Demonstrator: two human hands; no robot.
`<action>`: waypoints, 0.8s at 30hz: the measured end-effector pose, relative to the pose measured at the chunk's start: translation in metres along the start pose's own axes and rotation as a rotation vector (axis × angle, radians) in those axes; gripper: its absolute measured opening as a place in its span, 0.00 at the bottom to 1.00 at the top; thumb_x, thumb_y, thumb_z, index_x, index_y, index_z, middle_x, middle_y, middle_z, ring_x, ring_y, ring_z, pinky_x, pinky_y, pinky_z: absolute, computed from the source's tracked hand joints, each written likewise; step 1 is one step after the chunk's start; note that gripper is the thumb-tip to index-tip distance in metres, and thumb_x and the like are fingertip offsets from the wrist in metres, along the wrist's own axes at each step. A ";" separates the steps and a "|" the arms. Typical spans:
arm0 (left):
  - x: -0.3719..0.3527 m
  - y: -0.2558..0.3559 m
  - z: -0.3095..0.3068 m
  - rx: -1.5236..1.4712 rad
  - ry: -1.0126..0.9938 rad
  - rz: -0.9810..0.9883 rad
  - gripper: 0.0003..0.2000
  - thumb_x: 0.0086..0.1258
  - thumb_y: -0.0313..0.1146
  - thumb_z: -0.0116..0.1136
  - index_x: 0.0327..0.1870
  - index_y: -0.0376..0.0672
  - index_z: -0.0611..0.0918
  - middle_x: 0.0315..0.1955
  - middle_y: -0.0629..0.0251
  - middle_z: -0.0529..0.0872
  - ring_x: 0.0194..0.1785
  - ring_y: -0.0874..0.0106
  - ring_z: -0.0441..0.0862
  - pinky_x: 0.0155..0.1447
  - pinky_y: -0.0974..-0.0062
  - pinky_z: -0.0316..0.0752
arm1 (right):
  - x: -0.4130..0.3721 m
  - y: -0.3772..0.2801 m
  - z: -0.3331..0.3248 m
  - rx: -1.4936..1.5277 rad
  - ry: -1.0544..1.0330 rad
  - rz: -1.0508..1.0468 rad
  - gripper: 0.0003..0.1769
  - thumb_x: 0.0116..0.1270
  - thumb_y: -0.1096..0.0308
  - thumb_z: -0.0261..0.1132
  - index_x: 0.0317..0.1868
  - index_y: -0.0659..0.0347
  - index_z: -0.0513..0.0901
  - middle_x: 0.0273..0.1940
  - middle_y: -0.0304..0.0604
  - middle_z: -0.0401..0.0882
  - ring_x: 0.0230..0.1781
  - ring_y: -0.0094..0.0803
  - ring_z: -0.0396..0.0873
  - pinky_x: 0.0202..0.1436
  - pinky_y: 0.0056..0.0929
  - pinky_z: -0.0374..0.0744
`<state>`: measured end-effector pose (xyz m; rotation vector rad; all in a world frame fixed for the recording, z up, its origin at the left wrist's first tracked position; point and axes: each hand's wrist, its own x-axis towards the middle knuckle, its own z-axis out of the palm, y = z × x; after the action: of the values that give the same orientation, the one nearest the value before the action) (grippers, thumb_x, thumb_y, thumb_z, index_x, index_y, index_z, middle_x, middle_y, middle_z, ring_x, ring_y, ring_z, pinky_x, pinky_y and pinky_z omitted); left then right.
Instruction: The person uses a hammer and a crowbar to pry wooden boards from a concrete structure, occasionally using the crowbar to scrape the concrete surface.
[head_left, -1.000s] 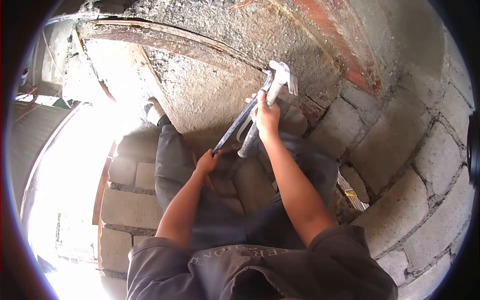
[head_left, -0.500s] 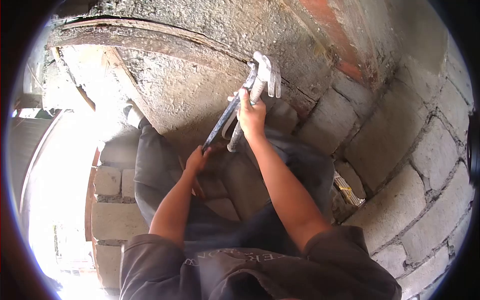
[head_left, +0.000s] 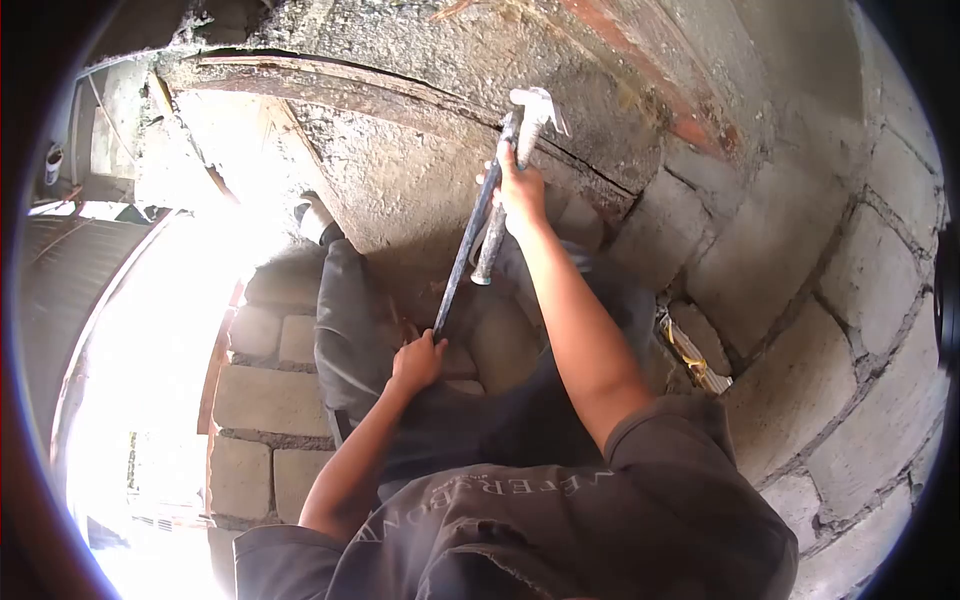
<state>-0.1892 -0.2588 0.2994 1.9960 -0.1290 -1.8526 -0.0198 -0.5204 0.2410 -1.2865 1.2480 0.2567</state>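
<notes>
A long dark pry bar (head_left: pixel 464 254) slants up from my lap to the underside of the rough concrete. Around its lower end my left hand (head_left: pixel 417 361) is closed. Higher up, my right hand (head_left: pixel 523 195) grips a claw hammer (head_left: pixel 541 103) by its handle and the upper bar together, thumb pointing up along the bar. The hammer's pale head sticks out above the fist, and its handle end hangs below. The bar's top end lies at the edge of a weathered wooden plank (head_left: pixel 330 92) set against the concrete (head_left: pixel 370 170).
Concrete block walls (head_left: pixel 775 260) rise on the right, with more blocks (head_left: pixel 270 400) at the left. My legs (head_left: pixel 345 320) are bent beneath the arms. Yellow-tied material (head_left: pixel 690 350) sits in a wall gap. Bright light enters from the left, beside a corrugated sheet (head_left: pixel 100 265).
The bar stands steeper, and my left hand has moved right and down in view with its lower end. The hammer has shifted slightly, its head turned. The camera view has shifted too.
</notes>
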 end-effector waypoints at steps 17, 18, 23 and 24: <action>0.063 -0.036 0.012 -0.152 -0.082 0.006 0.30 0.72 0.57 0.49 0.58 0.36 0.77 0.44 0.42 0.86 0.52 0.48 0.82 0.58 0.56 0.74 | 0.002 0.016 0.005 0.020 0.039 -0.076 0.28 0.65 0.38 0.65 0.33 0.59 0.77 0.22 0.43 0.82 0.13 0.20 0.71 0.14 0.21 0.65; 0.092 -0.047 0.024 -0.151 -0.083 0.017 0.30 0.72 0.57 0.49 0.58 0.36 0.77 0.44 0.42 0.86 0.52 0.48 0.82 0.58 0.56 0.74 | 0.004 0.017 0.006 0.037 0.032 -0.087 0.28 0.66 0.38 0.64 0.34 0.59 0.77 0.23 0.43 0.83 0.13 0.20 0.71 0.14 0.21 0.65; 0.165 -0.065 0.028 -0.170 -0.176 -0.083 0.29 0.65 0.60 0.58 0.43 0.37 0.86 0.37 0.44 0.87 0.48 0.48 0.85 0.51 0.59 0.76 | 0.003 0.040 0.007 0.009 0.042 -0.112 0.27 0.70 0.45 0.63 0.39 0.66 0.80 0.25 0.38 0.78 0.27 0.30 0.86 0.29 0.28 0.77; 0.176 -0.062 0.026 -0.174 -0.181 -0.080 0.29 0.65 0.60 0.58 0.43 0.37 0.86 0.37 0.44 0.87 0.48 0.48 0.85 0.51 0.59 0.76 | 0.002 0.044 0.009 -0.017 0.070 -0.151 0.24 0.71 0.48 0.63 0.40 0.66 0.80 0.25 0.38 0.79 0.28 0.29 0.85 0.30 0.27 0.77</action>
<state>-0.2076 -0.2681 0.1121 1.7394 0.0599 -2.0181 -0.0467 -0.4985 0.2129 -1.4068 1.2032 0.1152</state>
